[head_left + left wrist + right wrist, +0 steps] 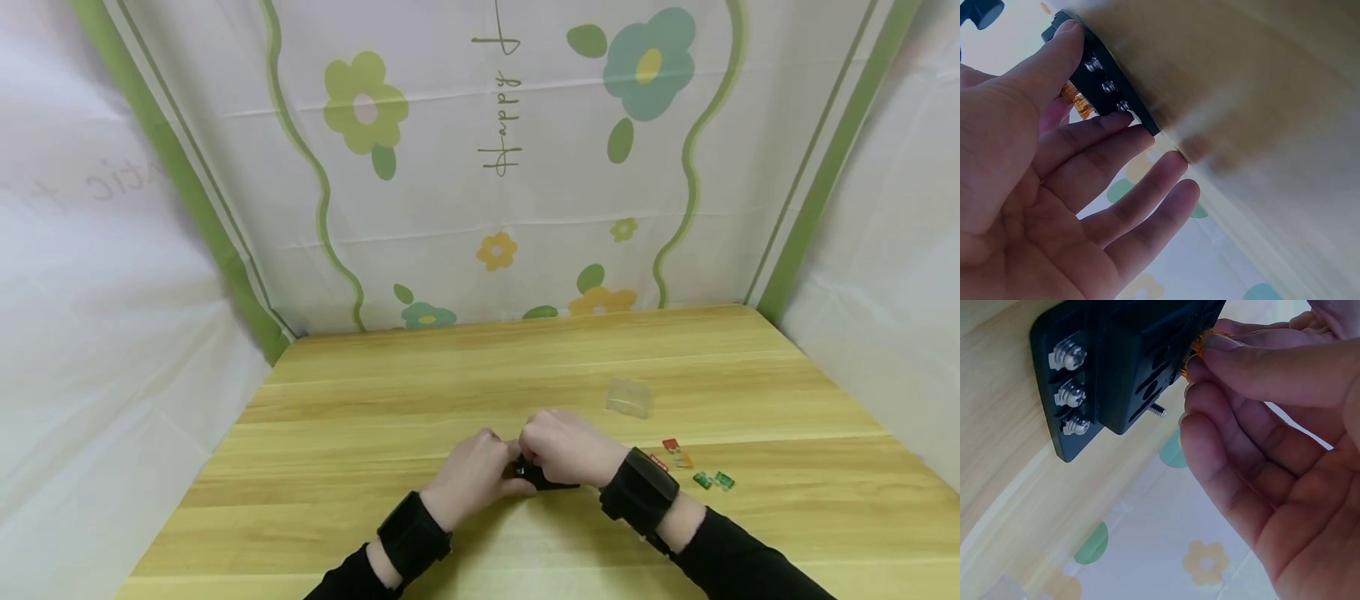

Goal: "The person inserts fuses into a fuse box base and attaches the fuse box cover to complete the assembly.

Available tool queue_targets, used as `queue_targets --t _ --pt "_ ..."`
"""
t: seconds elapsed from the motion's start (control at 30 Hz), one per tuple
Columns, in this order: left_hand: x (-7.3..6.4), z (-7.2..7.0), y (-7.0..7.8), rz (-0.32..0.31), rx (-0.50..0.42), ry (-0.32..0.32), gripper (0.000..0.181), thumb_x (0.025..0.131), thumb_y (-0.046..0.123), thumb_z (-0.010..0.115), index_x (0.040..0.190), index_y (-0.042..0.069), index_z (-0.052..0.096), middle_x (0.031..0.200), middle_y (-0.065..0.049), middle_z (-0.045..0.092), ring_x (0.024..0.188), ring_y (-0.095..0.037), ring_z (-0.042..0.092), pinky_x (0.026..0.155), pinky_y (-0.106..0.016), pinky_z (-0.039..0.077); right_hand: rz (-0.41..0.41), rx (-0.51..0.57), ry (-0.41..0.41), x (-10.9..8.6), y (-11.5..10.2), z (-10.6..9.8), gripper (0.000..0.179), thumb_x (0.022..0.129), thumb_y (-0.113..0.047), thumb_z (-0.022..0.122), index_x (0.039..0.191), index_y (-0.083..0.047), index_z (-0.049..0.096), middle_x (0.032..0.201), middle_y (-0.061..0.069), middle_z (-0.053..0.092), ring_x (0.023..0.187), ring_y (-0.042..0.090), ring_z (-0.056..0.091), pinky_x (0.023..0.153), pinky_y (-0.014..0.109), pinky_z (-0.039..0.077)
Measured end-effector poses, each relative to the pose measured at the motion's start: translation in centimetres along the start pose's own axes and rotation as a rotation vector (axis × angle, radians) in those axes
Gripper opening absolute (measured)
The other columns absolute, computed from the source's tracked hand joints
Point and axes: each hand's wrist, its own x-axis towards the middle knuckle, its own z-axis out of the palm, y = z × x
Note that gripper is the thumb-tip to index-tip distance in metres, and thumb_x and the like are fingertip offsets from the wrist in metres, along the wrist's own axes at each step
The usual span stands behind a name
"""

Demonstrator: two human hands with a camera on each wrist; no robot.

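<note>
A black fuse block [1125,369] with a row of silver screw terminals [1071,395] sits at the table's front middle, partly covered by both hands in the head view. My left hand [474,473] holds the block at one end, thumb on one side and fingertips at its other edge. With thumb and fingers, my right hand [572,446] pinches an orange blade fuse [1200,345] right at the slotted top. From the left wrist, the orange fuse [1080,102] shows against the block's far side. A threaded stud [1157,410] sticks out beside the slots.
A clear plastic cover [628,398] lies behind the right hand. To the right are several small blade fuses: a red one [671,445], an orange one [683,460] and green ones [724,480]. A printed curtain [450,167] closes off the table's back edge.
</note>
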Motion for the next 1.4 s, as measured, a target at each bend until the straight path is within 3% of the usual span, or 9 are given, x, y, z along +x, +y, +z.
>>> queue_targets --t 0.3,0.67,1.0,1.4 --pt "-0.07 0.03 0.01 -0.002 0.006 -0.005 0.028 0.078 0.039 0.081 0.081 0.018 0.063 0.053 0.011 0.032 0.051 -0.001 0.031 0.067 -0.023 0.033 0.004 -0.018 0.000 0.13 -0.13 0.07 0.051 0.069 0.016 0.064 0.059 -0.020 0.029 0.063 -0.008 0.018 0.056 0.007 0.016 0.051 0.023 0.019" --pt "-0.03 0.18 -0.05 -0.010 -0.017 -0.015 0.027 0.079 0.038 0.081 0.082 0.018 0.063 0.054 0.011 0.031 0.051 -0.001 0.028 0.053 -0.018 0.024 0.022 -0.003 -0.001 0.28 -0.21 0.05 0.048 0.064 0.017 0.062 0.057 -0.019 0.032 0.059 -0.009 0.019 0.054 0.006 0.019 0.048 0.021 0.020" --pt "-0.11 0.10 0.00 -0.006 -0.027 -0.006 0.027 0.079 0.037 0.081 0.082 0.016 0.063 0.054 0.011 0.030 0.050 0.000 0.027 0.051 -0.016 0.021 0.002 -0.016 0.022 0.22 -0.26 0.11 0.048 0.064 0.018 0.062 0.058 -0.019 0.031 0.060 -0.009 0.018 0.055 0.007 0.017 0.050 0.022 0.019" --pt "-0.05 0.13 -0.11 -0.003 -0.004 -0.002 0.030 0.080 0.038 0.081 0.079 0.016 0.061 0.054 0.010 0.032 0.052 -0.002 0.030 0.053 -0.018 0.023 -0.017 0.041 0.035 -0.06 0.22 0.27 0.037 0.065 0.020 0.062 0.057 -0.014 0.050 0.060 -0.010 0.032 0.055 0.006 0.025 0.051 0.021 0.026"
